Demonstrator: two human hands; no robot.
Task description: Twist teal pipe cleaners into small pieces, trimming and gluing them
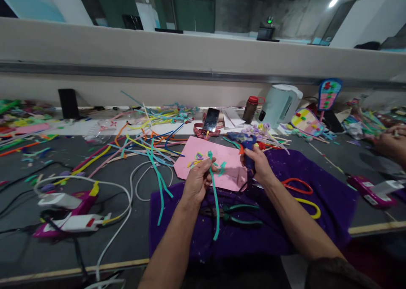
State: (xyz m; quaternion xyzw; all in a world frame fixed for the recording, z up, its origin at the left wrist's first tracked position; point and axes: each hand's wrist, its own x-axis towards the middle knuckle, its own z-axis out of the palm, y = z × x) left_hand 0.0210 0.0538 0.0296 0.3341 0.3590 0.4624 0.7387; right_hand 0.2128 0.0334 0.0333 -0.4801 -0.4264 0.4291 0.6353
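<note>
Between the closed fingers of my left hand [197,181] is a green pipe cleaner [216,208], its lower end hanging over the purple cloth [177,238] and its top ending in a small bunched tip. My right hand [258,164] grips a blue hot glue gun [242,140] with an orange trigger, its nozzle pointing left. Under both hands lies a pink sheet [187,158] with short yellow and purple pieces [198,157] and green bits [223,168] on it. Green-handled pliers [241,207] rest on the cloth below my hands.
Loose pipe cleaners [155,149] spread leftward. Power strips [68,215] with white cables lie left; another power strip [369,192] is right. Scissors [309,204] rest on the cloth. A kettle [281,105], bottle [252,109] and phone [211,120] stand behind. Another person's hand [393,143] shows far right.
</note>
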